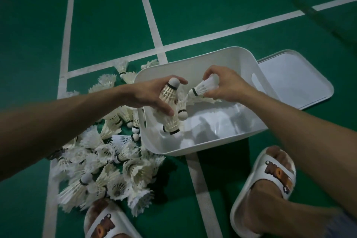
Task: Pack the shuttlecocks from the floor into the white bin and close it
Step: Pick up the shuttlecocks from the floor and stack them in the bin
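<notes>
The white bin (195, 63) stands open on the green court floor. Over its left side my left hand (148, 94) grips a white feather shuttlecock (168, 92), cork pointing up. My right hand (224, 85) hovers over the bin's middle, holding another shuttlecock (202, 88) with its cork aimed left and down. Several shuttlecocks (173, 123) lie inside the bin against its left wall. A big heap of shuttlecocks (108, 164) covers the floor left of the bin. The bin's white lid (291, 81) lies flat on the floor, just right of the bin.
White court lines (154, 25) cross the green floor. My feet in white slippers sit near the bottom, one (270, 177) right of the heap below the bin, the other (104, 224) under the heap. A dark strip (316, 15) lies at the upper right.
</notes>
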